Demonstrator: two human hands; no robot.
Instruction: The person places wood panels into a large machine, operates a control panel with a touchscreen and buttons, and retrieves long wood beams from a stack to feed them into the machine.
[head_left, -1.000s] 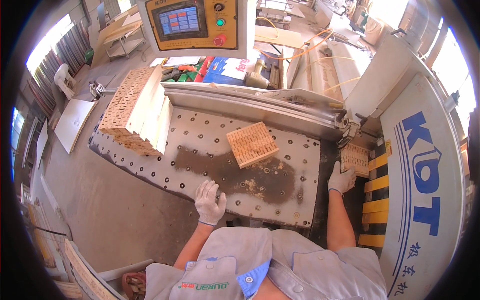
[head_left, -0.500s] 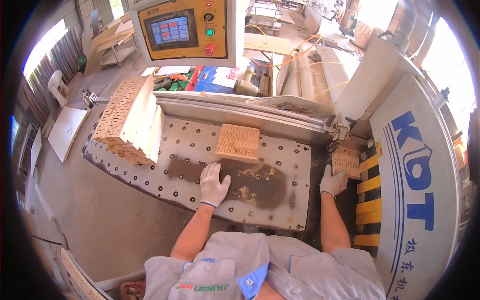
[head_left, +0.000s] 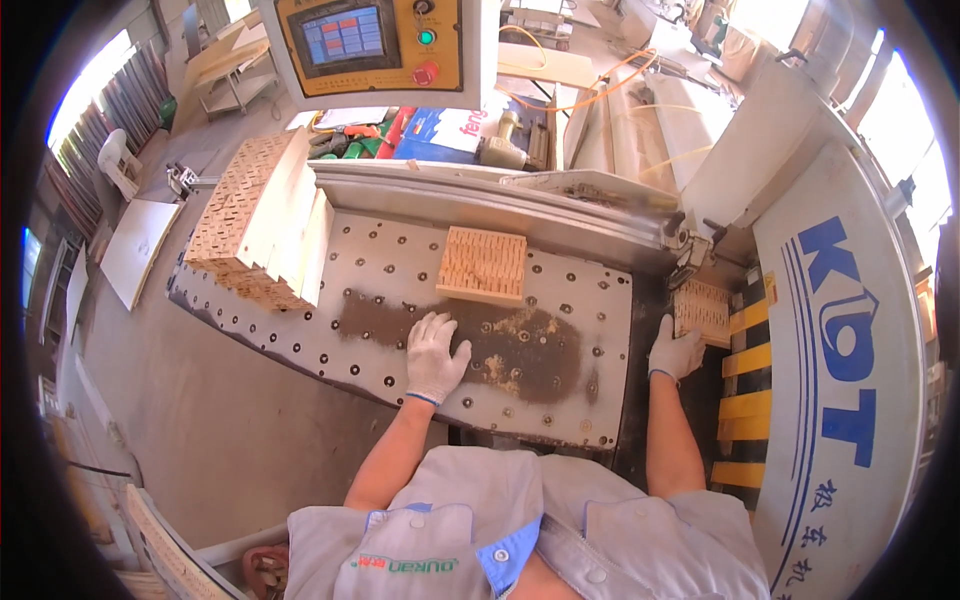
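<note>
My left hand [head_left: 437, 357], in a pale work glove, lies flat on the perforated metal table [head_left: 470, 408], fingers stretched out and thumb apart, holding nothing. Beyond it a small bundle of wooden strips [head_left: 482, 264] sits on the table, its notched ends facing up. At the right, my gloved right hand [head_left: 677, 350] has its thumb along the left side of another small bundle of notched wooden strips [head_left: 703, 309] and its fingers bent against the near side. This bundle rests beside the table, under a metal clamp. The fingertips are partly hidden.
A tall stack of notched boards [head_left: 250, 215] stands at the table's left end. A metal fence [head_left: 480, 205] runs along the back, below a control panel [head_left: 375, 50]. To the right are yellow-black striped bars [head_left: 745, 405] and a large white machine cover [head_left: 850, 400]. Sawdust patches mark the table.
The whole view has shifted slightly, with the scene sitting a little to the right. Both hands keep nearly the same places, the right one still against its bundle.
</note>
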